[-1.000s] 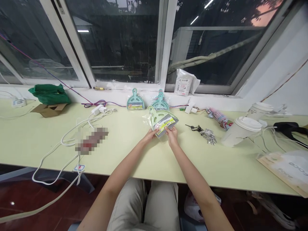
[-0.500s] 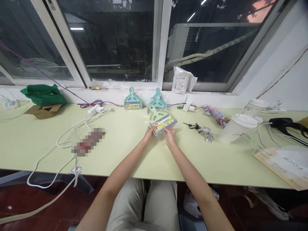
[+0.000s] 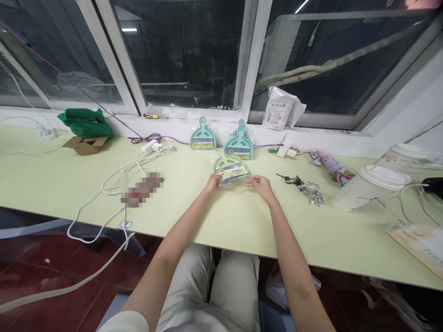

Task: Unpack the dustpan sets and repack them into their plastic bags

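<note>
A light green mini dustpan and brush set in a clear plastic bag is tilted up above the table, its handle pointing away from me. My left hand grips its lower left corner, thumb on the front. At the lower right corner, my right hand has its fingers drawn together in a pinch on the bag's clear edge. Behind stand more bagged sets against the wall: a single blue-green one to the left and a stack of several to the right.
White cables and a blurred-out item lie left, near a green cloth bag on a cardboard box. To the right are keys, a folded umbrella and white lidded cups. A white package stands on the sill.
My right hand has slid off the front of the light green set to its right edge. The set now leans flatter, and my left hand keeps its hold. The camera view has shifted.
</note>
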`<state>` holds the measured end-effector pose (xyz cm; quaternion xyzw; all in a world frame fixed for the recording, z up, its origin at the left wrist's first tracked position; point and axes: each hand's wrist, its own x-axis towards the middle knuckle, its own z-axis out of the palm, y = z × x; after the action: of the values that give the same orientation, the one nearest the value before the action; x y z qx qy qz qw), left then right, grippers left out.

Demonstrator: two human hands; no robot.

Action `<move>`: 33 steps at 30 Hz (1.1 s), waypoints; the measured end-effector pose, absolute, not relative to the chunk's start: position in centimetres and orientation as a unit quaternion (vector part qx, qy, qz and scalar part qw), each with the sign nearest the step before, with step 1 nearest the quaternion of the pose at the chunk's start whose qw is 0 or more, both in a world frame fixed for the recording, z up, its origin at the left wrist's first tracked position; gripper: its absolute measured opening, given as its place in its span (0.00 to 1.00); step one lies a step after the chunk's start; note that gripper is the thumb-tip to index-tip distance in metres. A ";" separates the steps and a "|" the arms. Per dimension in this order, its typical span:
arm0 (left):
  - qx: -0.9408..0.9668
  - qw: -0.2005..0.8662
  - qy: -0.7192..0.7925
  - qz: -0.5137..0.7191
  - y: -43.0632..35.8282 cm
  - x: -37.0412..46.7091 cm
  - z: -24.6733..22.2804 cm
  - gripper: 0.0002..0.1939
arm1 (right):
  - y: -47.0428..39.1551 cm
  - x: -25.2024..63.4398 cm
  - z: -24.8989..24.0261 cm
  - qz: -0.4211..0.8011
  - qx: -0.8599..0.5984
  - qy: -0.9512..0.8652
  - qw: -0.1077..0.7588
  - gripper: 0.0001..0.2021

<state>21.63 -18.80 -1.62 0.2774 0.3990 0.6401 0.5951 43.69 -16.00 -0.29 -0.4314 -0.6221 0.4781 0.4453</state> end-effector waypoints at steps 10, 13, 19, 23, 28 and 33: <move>0.297 0.671 0.403 0.547 -19.8 19.5 -2.1 0.25 | -16.6 43.3 -0.6 0.234 -0.360 -0.772 0.469 0.09; 0.312 0.699 0.398 0.505 -19.8 19.5 -2.4 0.24 | -15.8 43.6 -1.3 0.270 -0.389 -0.732 0.490 0.02; 0.351 0.691 0.412 0.479 -20.6 20.2 -2.0 0.23 | -15.0 44.4 -2.2 0.329 -0.420 -0.671 0.515 0.05; 0.388 0.677 0.406 0.476 -21.4 21.2 -1.6 0.26 | -14.2 44.5 -3.5 0.318 -0.458 -0.632 0.538 0.13; 0.405 0.673 0.417 0.458 -21.7 21.9 -1.0 0.33 | -13.6 44.9 -4.3 0.545 -0.473 -0.495 0.484 0.33; 0.449 0.591 0.409 0.531 -22.6 22.3 -0.1 0.56 | -13.9 43.9 -3.7 0.595 -0.397 -0.430 0.551 0.23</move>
<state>22.34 -22.55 -0.10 0.4492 0.4086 0.5309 0.5911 43.91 -13.94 -3.73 -0.3970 -0.4295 0.5952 0.5510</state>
